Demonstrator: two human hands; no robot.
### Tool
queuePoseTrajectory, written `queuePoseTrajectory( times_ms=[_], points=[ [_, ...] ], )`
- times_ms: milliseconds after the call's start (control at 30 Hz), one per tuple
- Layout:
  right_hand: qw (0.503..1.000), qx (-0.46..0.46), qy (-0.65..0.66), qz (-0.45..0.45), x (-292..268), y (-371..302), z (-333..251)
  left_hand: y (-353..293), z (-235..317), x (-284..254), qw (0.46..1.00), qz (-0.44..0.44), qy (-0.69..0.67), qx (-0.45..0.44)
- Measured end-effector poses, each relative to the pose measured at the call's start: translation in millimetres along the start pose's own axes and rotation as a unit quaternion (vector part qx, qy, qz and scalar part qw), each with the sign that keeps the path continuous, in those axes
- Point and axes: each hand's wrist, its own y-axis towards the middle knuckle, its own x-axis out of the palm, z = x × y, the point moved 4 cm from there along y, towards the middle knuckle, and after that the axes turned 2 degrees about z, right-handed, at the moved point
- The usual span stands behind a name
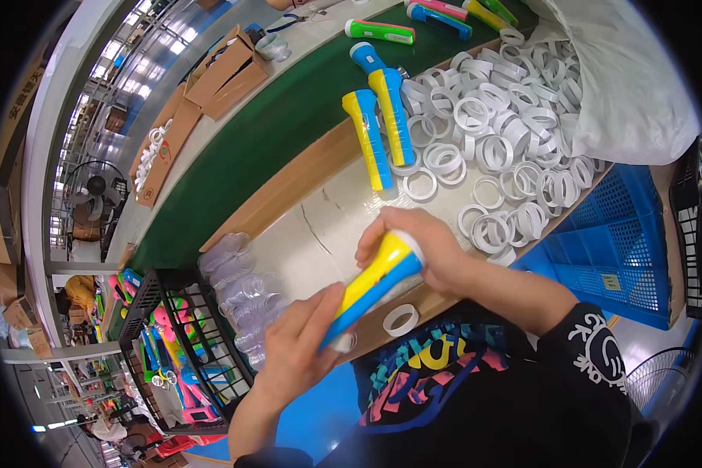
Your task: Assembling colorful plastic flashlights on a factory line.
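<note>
Both my hands are on a yellow and blue flashlight (376,282), held slanting over the near edge of a shallow cardboard tray (277,178). My left hand (298,334) is wrapped round its handle end. My right hand (423,243) closes over the wide head, where a white rim shows; the fingers partly hide it. A loose white ring (400,320) sits at the tray's near edge, just below the flashlight. Two more yellow and blue flashlights, one on the left (368,140) and one on the right (392,117), lie beyond my hands beside a heap of white rings (515,129).
Clear plastic discs (242,285) are stacked at the tray's left end. A black crate (191,343) of colourful flashlights stands left. More flashlights, including a green one (380,31), lie on the green belt (234,148). A white sack (632,86) and blue crate (608,242) are at right.
</note>
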Motion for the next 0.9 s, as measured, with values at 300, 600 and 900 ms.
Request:
queuePoseTrajectory(
  times_ms=[300,600,900],
  points=[
    [0.999,-0.039,0.026,0.027,-0.7,1.1,-25.4,-22.5,-33.0,49.0,0.891,0.102,-0.353,-0.268],
    [0.993,-0.099,0.002,0.064,-0.9,-5.9,0.3,-38.3,-17.1,102.3,0.753,0.131,-0.545,-0.345],
    [0.989,-0.083,0.109,-0.049,13.5,-4.0,-1.8,-51.0,-6.5,114.3,0.317,-0.020,-0.908,-0.272]
  ],
)
